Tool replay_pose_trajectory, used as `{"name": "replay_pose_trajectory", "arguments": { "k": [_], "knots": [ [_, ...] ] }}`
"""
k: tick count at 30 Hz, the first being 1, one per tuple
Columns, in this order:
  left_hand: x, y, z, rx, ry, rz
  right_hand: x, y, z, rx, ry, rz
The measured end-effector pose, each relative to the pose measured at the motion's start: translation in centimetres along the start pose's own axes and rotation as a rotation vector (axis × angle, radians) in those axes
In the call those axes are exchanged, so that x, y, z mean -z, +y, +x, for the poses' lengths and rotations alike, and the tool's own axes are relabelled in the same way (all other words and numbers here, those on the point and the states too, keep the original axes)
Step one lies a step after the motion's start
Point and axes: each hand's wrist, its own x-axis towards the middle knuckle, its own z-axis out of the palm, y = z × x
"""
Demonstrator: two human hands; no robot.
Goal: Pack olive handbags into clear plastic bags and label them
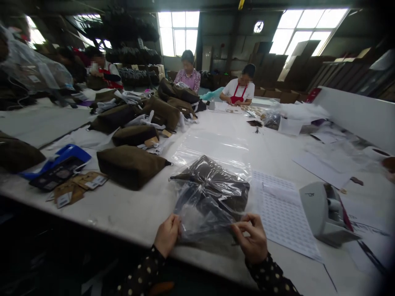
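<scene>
In front of me on the white table lies a clear plastic bag (197,220) with a dark olive fabric bag (212,174) inside it. My left hand (168,234) is closed on the plastic bag's near left edge. At the near right edge, my right hand (251,238) pinches the same plastic between thumb and fingers. Folds and glare cover the near part of the fabric bag. Left of the plastic, a similar olive bag (129,164) lies unwrapped on the table.
Several olive bags (163,111) are piled at the back left. Cardboard tags (82,185) and a blue tape dispenser (69,154) lie at left. Printed sheets (284,209) and a grey machine (324,213) are at right. Co-workers, one in a red apron (238,98), sit across the table.
</scene>
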Motion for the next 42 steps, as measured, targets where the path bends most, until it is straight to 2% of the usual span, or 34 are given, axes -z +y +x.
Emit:
{"name": "replay_pose_trajectory", "arguments": {
  "k": [3,5,8,11,13,14,16,18,20,22,23,25,28,30,32,33,35,38,40,42],
  "knots": [
    [0.9,1.0,0.9,-0.133,-0.019,0.124,-2.0,-0.7,-0.4,-0.122,-0.012,-0.042],
    [0.5,1.8,1.5,-0.253,0.004,0.202,-2.2,-0.6,-0.2,-0.178,-0.040,-0.053],
    [-0.9,2.5,3.0,-0.275,0.009,0.262,-0.2,-0.6,0.9,-0.183,-0.054,-0.065],
    [-1.9,2.2,4.6,-0.244,-0.001,0.231,3.0,-2.5,3.8,-0.195,-0.054,0.030],
    [-2.1,1.8,5.1,-0.241,-0.011,0.208,4.0,-5.0,6.3,-0.198,-0.212,0.189],
    [-2.1,1.6,5.2,-0.238,-0.017,0.200,3.9,-6.3,7.6,-0.179,-0.349,0.265],
    [-1.9,1.3,5.2,-0.230,-0.026,0.186,2.2,-8.7,9.8,-0.103,-0.698,0.317],
    [-1.8,1.2,5.1,-0.223,-0.032,0.172,-0.8,-9.8,11.5,0.040,-0.997,0.144],
    [-1.9,1.1,5.1,-0.215,-0.033,0.159,-4.2,-9.3,12.9,0.150,-1.134,-0.253],
    [-2.2,0.9,5.3,-0.204,-0.032,0.151,-7.0,-7.7,14.3,0.136,-1.106,-0.633],
    [-2.3,0.8,5.5,-0.198,-0.032,0.149,-7.9,-6.7,15.2,0.093,-1.077,-0.747],
    [-2.5,0.6,5.8,-0.188,-0.034,0.146,-8.6,-4.8,17.0,0.016,-1.034,-0.829],
    [-2.6,0.3,6.1,-0.183,-0.044,0.144,-7.5,-3.2,19.1,-0.019,-0.975,-0.788],
    [-2.5,0.2,6.2,-0.184,-0.060,0.135,-6.1,-2.9,19.5,-0.146,-0.905,-0.478],
    [-2.5,0.1,6.2,-0.194,-0.057,0.101,-4.8,-3.0,18.7,-0.382,-0.811,0.055],
    [-2.5,0.0,6.2,-0.216,-0.029,0.084,-4.3,-3.2,17.9,-0.505,-0.755,0.323],
    [-2.6,-0.2,6.1,-0.338,0.095,0.087,-3.8,-3.8,15.8,-0.692,-0.662,0.717],
    [-2.3,0.3,5.8,-0.707,0.310,0.196,-4.2,-4.7,12.7,-0.839,-0.534,1.013],
    [-1.7,1.5,5.3,-0.920,0.340,0.214,-4.9,-5.2,11.3,-0.901,-0.479,1.098],
    [-1.1,3.4,4.7,-0.958,0.292,0.125,-5.5,-5.5,10.5,-0.934,-0.453,1.130]
  ]
}}
